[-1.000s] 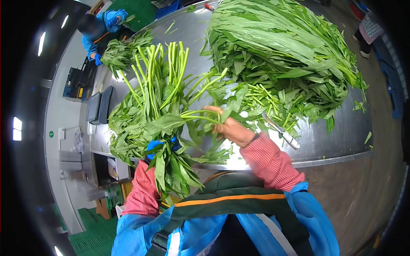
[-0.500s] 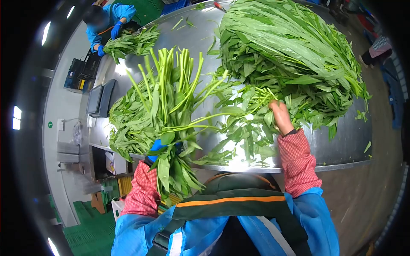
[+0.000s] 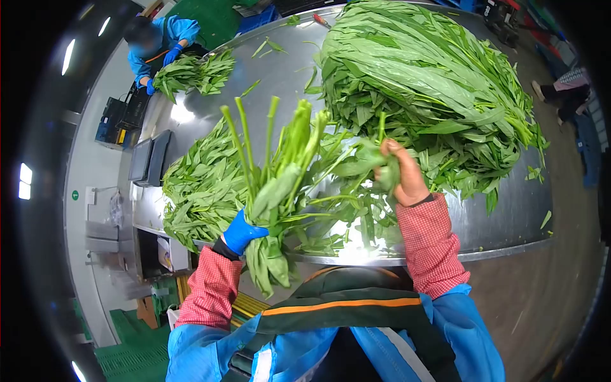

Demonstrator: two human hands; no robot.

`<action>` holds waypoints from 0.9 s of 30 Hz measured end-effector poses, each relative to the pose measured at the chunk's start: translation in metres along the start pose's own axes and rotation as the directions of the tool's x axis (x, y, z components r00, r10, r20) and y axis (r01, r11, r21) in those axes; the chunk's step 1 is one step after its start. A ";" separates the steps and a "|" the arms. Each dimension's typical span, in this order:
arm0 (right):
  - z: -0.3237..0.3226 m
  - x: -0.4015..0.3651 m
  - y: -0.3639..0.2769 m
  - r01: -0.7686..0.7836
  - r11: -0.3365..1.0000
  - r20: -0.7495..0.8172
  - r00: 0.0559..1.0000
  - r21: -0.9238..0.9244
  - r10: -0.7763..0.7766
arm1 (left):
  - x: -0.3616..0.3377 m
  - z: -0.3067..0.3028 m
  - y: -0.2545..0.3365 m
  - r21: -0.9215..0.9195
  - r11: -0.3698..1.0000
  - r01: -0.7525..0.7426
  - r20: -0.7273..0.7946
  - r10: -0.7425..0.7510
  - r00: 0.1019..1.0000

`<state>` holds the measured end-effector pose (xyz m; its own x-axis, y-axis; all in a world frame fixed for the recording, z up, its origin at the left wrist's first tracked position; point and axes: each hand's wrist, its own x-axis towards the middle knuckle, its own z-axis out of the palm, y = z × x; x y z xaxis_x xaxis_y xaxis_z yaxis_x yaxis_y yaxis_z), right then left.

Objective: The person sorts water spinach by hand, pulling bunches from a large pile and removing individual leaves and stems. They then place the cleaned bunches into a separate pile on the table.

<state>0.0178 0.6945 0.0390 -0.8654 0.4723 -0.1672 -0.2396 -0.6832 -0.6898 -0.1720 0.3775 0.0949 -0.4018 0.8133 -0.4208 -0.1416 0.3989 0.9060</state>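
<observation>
My left hand, in a blue glove, is closed around a bunch of water spinach. Its thick cut stems point up and away, and its leaves hang down past the table's near edge. My right hand, bare, pinches a water spinach sprig with a broad leaf, slightly blurred by motion. Loose stems and leaves lie on the metal table between my hands. Just beyond my right hand rises a large heap of water spinach.
A flatter pile of greens lies left of my held bunch. Behind it stands a dark tilted device. Across the metal table, a person in blue gloves handles greens. A red-handled tool lies at the far edge.
My left hand has turned the bunch so that its glove shows more and the stems lean right. My right hand has moved left and up, lifting a sprig from the loose greens.
</observation>
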 end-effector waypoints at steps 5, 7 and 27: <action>0.019 0.019 0.024 -0.207 0.812 -0.007 0.970 -0.546 0.243 | 0.023 0.019 -0.010 0.468 0.849 -0.246 -0.225 0.384 0.895; 0.044 0.000 0.019 0.118 0.937 0.226 0.973 -0.330 -0.043 | 0.031 0.021 -0.010 0.380 0.869 -0.318 -0.384 0.461 0.800; 0.011 0.037 0.039 0.370 0.844 0.519 0.845 -0.389 -0.131 | 0.029 0.025 -0.008 0.468 0.811 -0.351 -0.271 0.510 0.817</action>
<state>-0.0277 0.6795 0.0137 -0.9279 0.1999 0.3147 -0.3512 -0.1853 -0.9178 -0.1595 0.4081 0.0740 -0.6450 0.7529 0.1307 0.4499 0.2359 0.8614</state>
